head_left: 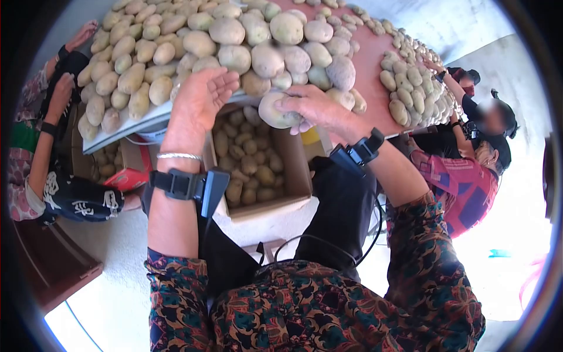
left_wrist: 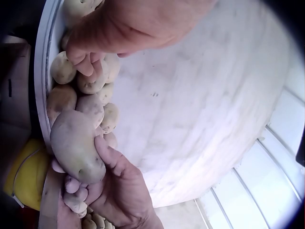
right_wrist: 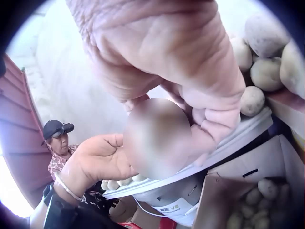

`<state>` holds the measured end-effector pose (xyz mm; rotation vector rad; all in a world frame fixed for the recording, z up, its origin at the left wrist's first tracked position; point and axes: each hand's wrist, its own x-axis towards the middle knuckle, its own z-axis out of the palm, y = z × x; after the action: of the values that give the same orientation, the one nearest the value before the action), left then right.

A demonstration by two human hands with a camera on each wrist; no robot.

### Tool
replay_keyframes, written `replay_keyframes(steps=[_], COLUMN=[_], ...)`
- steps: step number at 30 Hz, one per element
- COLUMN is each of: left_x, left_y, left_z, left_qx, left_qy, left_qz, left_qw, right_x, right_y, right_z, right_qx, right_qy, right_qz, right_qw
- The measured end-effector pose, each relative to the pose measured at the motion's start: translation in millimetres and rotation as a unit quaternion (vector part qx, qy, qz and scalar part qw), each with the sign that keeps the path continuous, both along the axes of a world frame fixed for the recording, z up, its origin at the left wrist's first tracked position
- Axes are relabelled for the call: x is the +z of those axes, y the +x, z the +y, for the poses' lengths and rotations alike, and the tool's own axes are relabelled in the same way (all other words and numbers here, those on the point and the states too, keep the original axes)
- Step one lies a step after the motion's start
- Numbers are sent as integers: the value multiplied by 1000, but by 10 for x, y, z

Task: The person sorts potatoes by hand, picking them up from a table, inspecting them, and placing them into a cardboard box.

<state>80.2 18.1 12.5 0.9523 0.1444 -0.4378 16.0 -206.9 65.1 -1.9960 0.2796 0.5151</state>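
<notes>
R hand (head_left: pixel 311 105) grips one big potato (head_left: pixel 274 111) at the near edge of the desk (head_left: pixel 372 70), fingers curled over its top, thumb under; potato sits just past the desk rim, above the cardboard box (head_left: pixel 296 170). In L wrist view the same potato (left_wrist: pixel 76 148) is clamped from below by the R hand (left_wrist: pixel 119 191). L hand (head_left: pixel 202 97) is just beside it to the left, apart from the R hand, palm up-ish w/ fingers relaxed, holding nothing, fingertips touching the potato heap (head_left: pixel 176 47) at the white tray edge (head_left: pixel 117 132).

Containers: cardboard box below the desk edge, roughly half full of small potatoes. Desk carries 2 piles: big heap on the left/centre, second pile (head_left: pixel 410 88) on the far right w/ bare red top between. A red carton (head_left: pixel 126 179) sits under the tray on the left. Other people stand at both sides of the desk; one hand (head_left: pixel 434 64) touches the right pile.
</notes>
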Motion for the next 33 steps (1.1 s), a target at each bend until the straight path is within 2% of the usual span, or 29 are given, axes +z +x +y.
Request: replay_keyframes(steps=[2, 3, 5, 7, 9, 10, 13, 16, 17, 19, 20, 21, 22, 23, 25, 26, 27, 29, 33], left_x=[59, 83, 91, 93, 100, 101, 89, 113, 94, 38, -5, -85, -120, -117, -95, -90, -85, -89, -67], left_y=[-15, -17, -31, -35, -42, -39, -45, -56, -52, 1, 23, 38, 62, 69, 59, 57, 64, 75, 88], left_z=[43, 68, 88, 85, 74, 65, 68, 32, 41, 37, 37, 40, 26, 18, 2, -4, -12, -25, -46], left_qx=[-13, -14, -16, -6, -5, -5, -7, 21, 21, 27, 29, 24, 19, 18, 17, 22, 27, 29, 33], left_qy=[6, 11, 18, 10, 18, 23, 14, 27, 27, 2, -5, -14, -24, -23, -23, -19, -14, -19, -18], left_qz=[-7, -21, -31, -43, -45, -50, -54, -36, -36, -26, -38, -35, -32, -22, -19, -6, 9, 11, 26], left_qw=[1000, 1000, 999, 999, 999, 998, 998, 999, 999, 999, 999, 999, 999, 999, 999, 1000, 1000, 999, 999], right_x=[10, -37, -105, -148, -238, -258, -176, 50, 153, 427, 446, 425, 437, 490, 505, 440, 481, 489, 338], right_y=[-13, -27, -59, -106, -155, -163, -141, 18, 70, 169, 233, 332, 445, 537, 682, 804, 843, 893, 1134], right_z=[-26, -41, -59, -56, -20, 7, 33, -61, -89, -92, -137, -220, -302, -345, -419, -501, -470, -372, -317], right_qx=[78, 77, 162, 191, 299, 341, 387, 291, 291, 177, 176, 111, 49, 48, -56, -62, -64, -94, -18], right_qy=[-88, -85, -165, -167, -188, -249, -265, -243, -243, -277, -285, -235, -180, -188, -247, -281, -283, -364, -398], right_qz=[49, 56, 72, 92, 100, 115, 120, 25, 25, -108, -119, -187, -255, -272, -327, -377, -382, -396, -402], right_qw=[992, 992, 970, 963, 930, 899, 875, 925, 925, 938, 935, 947, 949, 943, 910, 880, 877, 838, 824])
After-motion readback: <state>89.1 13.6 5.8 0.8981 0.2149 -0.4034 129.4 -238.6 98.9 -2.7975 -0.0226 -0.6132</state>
